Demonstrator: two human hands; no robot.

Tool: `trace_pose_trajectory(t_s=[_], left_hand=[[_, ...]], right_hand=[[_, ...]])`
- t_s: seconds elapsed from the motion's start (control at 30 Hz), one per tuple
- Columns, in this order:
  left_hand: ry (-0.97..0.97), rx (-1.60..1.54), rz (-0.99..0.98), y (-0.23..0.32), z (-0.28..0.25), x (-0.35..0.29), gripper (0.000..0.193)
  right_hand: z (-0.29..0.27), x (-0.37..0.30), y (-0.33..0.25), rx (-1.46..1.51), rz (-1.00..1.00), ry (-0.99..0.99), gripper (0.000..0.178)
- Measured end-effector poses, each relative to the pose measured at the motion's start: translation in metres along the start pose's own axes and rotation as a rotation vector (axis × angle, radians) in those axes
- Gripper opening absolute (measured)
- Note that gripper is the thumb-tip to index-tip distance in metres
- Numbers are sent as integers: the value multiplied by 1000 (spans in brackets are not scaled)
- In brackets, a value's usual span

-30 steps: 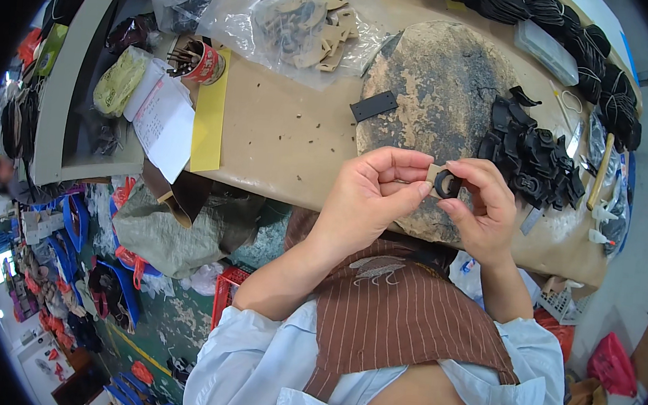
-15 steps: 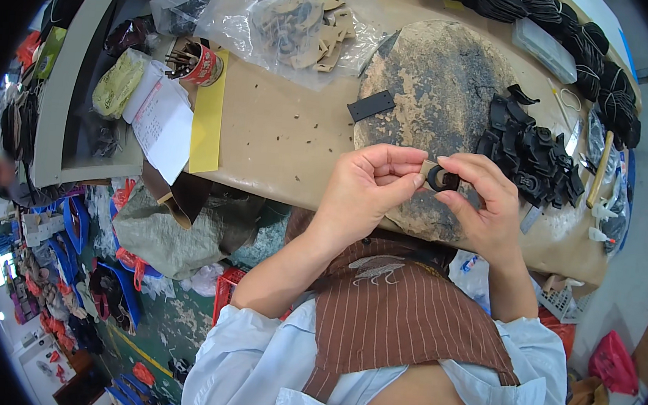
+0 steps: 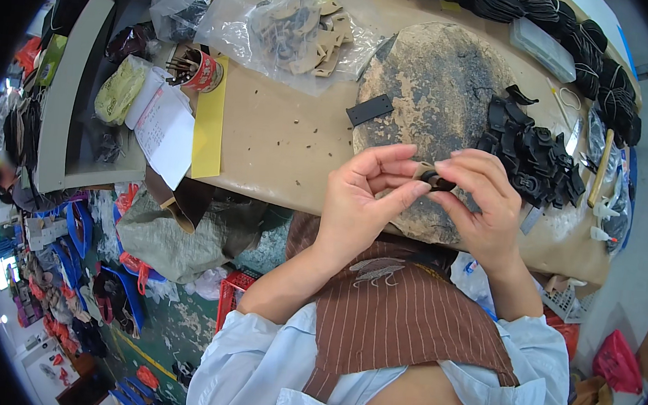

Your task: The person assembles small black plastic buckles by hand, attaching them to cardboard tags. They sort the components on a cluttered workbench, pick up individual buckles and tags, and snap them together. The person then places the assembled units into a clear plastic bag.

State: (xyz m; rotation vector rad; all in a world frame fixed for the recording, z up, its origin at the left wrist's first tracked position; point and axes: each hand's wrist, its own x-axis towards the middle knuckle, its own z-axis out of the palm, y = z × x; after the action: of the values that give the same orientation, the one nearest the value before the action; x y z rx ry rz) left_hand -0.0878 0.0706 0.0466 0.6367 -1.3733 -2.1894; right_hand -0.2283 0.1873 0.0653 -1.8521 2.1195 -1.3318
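Between my two hands is a small curved black-and-tan piece [image 3: 435, 181], perhaps leather, partly covered by fingers. My left hand [image 3: 362, 202] pinches its left side between thumb and fingers. The fingers and thumb of my right hand [image 3: 487, 204] close on its other side. Both hands are over the near part of a round, worn board [image 3: 433, 74]. A flat black strip with small holes [image 3: 370, 110] lies across the board's left edge. Right of the board is a heap of black curved pieces [image 3: 529, 154].
A clear plastic bag [image 3: 224, 19] with tan cut pieces lies at the back. To the left stand a red can of thin tools [image 3: 208, 74], a yellow strip [image 3: 208, 132] and papers [image 3: 164, 125]. Black cord bundles [image 3: 499, 3], a clear box [image 3: 543, 50] and a wooden-handled tool [image 3: 601, 167] are right.
The piece has been turned and tilted between my fingers, so less of its tan part shows. Both hands stay in nearly the same place.
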Motion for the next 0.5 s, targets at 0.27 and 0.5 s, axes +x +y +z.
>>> trace_pose_trajectory(t_s=[0.27,0.5], left_hand=[[-152,-257,-106,-7,-8,5,24],[-292,-40,-173,9,-12,6,24]], right_hand=[[-9,-12,12,1007,651,-57,29],[-14,-6,12,1028,700,-159,18]])
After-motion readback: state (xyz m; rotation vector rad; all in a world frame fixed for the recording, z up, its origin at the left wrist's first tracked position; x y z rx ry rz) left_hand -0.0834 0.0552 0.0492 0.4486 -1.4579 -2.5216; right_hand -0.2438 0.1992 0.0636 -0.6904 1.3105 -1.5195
